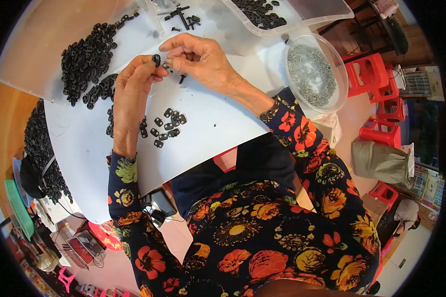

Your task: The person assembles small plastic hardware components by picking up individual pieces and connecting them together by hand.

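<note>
My left hand (136,81) pinches a small black oval plastic piece (156,60) upright between thumb and fingertips, above the white tabletop (203,128). Close beside it, my right hand (205,62) has its thumb and index finger closed together at the piece's right side; whatever they hold is too small to make out. Just below the fingertips lies a small black peg-like part (182,79). Several finished-looking black pieces with two holes (172,119) are scattered right of my left wrist. A large heap of black oval pieces (86,62) spreads out left of my left hand.
A round clear tub (337,89) of small silvery metal parts stands at the table's right edge. At the back are a clear bin (309,22) with black pieces and a cluster of black rods (186,19). Another dark heap (37,143) lies far left. Red stools (366,74) stand on the right.
</note>
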`<state>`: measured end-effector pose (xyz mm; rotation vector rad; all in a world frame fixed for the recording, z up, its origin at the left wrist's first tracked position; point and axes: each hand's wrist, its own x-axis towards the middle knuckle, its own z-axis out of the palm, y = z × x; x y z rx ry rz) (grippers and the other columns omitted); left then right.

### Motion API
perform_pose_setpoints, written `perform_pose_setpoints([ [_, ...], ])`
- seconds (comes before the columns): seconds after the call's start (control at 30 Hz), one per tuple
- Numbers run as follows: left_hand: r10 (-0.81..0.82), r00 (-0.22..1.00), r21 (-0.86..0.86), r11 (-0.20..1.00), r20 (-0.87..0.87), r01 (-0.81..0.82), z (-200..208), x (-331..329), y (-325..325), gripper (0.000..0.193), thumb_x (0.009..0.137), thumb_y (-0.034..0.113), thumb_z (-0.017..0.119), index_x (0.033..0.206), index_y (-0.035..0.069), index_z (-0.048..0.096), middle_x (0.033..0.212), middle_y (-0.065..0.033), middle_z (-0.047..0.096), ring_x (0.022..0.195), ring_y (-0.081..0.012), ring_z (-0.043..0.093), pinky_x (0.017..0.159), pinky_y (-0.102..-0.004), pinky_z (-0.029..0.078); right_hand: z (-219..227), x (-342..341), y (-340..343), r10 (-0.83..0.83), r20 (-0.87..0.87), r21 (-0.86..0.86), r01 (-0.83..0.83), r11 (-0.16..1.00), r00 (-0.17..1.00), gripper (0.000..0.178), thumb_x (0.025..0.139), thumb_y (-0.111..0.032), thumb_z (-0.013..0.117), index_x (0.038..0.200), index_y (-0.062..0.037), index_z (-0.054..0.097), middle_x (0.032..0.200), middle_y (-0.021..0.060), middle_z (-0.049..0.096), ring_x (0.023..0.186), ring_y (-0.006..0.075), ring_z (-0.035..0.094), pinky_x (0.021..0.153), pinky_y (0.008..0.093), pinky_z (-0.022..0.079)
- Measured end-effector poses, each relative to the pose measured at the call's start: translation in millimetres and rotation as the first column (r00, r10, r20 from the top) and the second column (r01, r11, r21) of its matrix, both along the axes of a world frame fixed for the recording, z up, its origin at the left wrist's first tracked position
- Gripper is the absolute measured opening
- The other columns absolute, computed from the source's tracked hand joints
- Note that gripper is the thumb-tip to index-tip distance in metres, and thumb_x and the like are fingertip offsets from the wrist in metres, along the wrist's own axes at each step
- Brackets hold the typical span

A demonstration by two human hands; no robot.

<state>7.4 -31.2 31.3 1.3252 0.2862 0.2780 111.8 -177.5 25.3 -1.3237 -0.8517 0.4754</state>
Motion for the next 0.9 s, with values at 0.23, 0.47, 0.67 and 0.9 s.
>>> perform_pose_setpoints([
  [0.23,-0.077,0.997,-0.129,0.989,0.019,0.079,-4.2,1.1,2.5,0.016,0.091,0.013,0.050,0.091,0.000,0.058,0.079,-0.0055,0.059,0.076,-0.0130,0.053,0.074,-0.0265,0.041,-6.4,0.7,2.5,0.028,-0.024,0.046,-0.026,0.999,0.999,0.025,0.081,0.000,0.061,0.106,-0.0005,0.061,0.072,-0.0020,0.061,0.064,0.0022,0.052,0.060,0.0194,0.045],
  [0.47,-0.020,0.996,0.305,0.951,-0.084,0.044,10.2,-2.0,-5.4,0.015,0.091,0.016,0.050,0.093,0.003,0.058,0.079,-0.0032,0.062,0.072,-0.0082,0.050,0.068,-0.0221,0.040,-2.3,-0.8,-1.6,0.054,0.001,-0.060,-0.054,0.997,0.999,0.025,0.085,0.000,0.059,0.110,-0.0018,0.060,0.077,-0.0054,0.057,0.071,0.0011,0.051,0.066,0.0181,0.044],
  [0.67,0.107,0.993,0.461,0.880,0.042,-0.114,5.4,-1.6,-8.4,0.007,0.089,0.008,0.054,0.093,0.003,0.057,0.077,0.0000,0.065,0.061,-0.0017,0.044,0.053,-0.0170,0.034,-1.2,0.5,-0.6,-0.083,0.077,-0.004,0.083,0.997,0.994,0.021,0.079,-0.001,0.060,0.100,-0.0007,0.064,0.072,-0.0036,0.058,0.062,0.0015,0.049,0.058,0.0190,0.044],
  [0.9,0.106,0.993,0.465,0.883,-0.061,-0.066,19.0,-4.6,-11.7,0.012,0.091,0.012,0.051,0.094,0.003,0.057,0.077,-0.0013,0.064,0.067,-0.0044,0.049,0.061,-0.0192,0.038,-2.0,0.4,-0.2,-0.063,0.068,-0.010,0.064,0.998,0.996,0.023,0.079,-0.001,0.061,0.102,-0.0008,0.064,0.073,-0.0029,0.060,0.065,0.0020,0.052,0.060,0.0189,0.045],
])
